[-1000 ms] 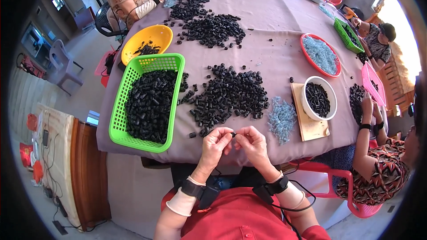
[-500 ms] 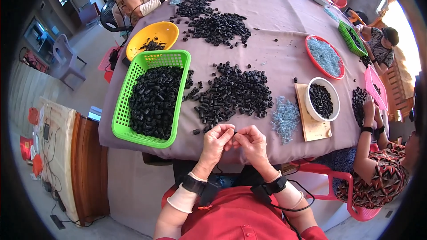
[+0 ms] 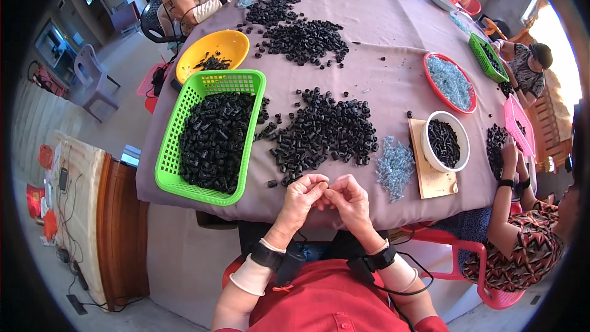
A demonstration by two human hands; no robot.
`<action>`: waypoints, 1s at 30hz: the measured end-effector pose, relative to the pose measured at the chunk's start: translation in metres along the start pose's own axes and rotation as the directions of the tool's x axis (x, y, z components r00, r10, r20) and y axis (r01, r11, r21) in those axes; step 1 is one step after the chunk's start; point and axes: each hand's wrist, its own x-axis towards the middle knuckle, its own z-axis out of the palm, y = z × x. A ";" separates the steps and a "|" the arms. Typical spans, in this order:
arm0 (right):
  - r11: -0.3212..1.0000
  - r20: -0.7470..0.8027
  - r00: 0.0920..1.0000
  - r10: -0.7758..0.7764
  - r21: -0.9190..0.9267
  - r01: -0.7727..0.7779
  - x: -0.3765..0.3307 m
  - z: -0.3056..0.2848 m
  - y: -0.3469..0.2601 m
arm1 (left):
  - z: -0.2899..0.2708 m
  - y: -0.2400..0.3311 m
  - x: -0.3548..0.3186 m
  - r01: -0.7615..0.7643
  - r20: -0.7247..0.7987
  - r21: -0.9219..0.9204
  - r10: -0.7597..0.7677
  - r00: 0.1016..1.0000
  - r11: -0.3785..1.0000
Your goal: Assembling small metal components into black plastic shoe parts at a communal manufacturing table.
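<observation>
My left hand [image 3: 302,200] and my right hand [image 3: 349,200] meet at the fingertips above the table's near edge. Both are closed in a pinch; a tiny dark piece seems to be between them, mostly hidden by the fingers. Just beyond lies a loose pile of short black tubular plastic caps [image 3: 326,129]. To its right is a small heap of clear bluish plastic bits [image 3: 394,169]. A white bowl [image 3: 425,141] of slim black pieces rests on a wooden board [image 3: 437,185]. On the left, a green basket [image 3: 161,166] holds many black parts.
A yellow bowl [image 3: 236,40] with black bits stands behind the basket. Farther off are more black caps [image 3: 307,40] and a red-rimmed tray [image 3: 474,108] of clear pieces. Co-workers sit around the cloth-covered table [image 3: 375,18]; one person's hands [image 3: 511,157] work near a pink basket [image 3: 511,117] at right.
My hands stay together in nearly the same place. The fingertips have closed in more, so the small dark piece between them shows less. The view has shifted slightly.
</observation>
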 end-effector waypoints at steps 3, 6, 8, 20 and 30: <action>0.993 0.073 0.996 0.060 0.098 -0.067 0.000 0.006 -0.008 | -0.008 -0.006 0.002 0.046 0.009 -0.096 -0.046 0.999 0.994; 0.965 0.069 0.988 0.141 0.215 -0.153 0.000 0.011 -0.011 | -0.012 -0.008 0.002 0.058 0.055 -0.164 -0.049 0.997 0.985; 0.957 0.057 0.979 0.193 0.207 -0.201 0.001 0.014 -0.012 | -0.013 -0.007 0.001 0.073 0.064 -0.218 -0.060 0.996 0.973; 0.984 0.284 0.946 0.156 0.034 -0.172 0.004 0.001 -0.008 | -0.017 -0.004 0.004 0.102 0.162 -0.243 -0.064 0.985 0.965; 0.997 0.188 0.982 -0.015 -0.070 0.029 0.003 0.007 -0.004 | -0.014 -0.002 0.004 0.158 0.172 -0.232 -0.119 0.978 0.960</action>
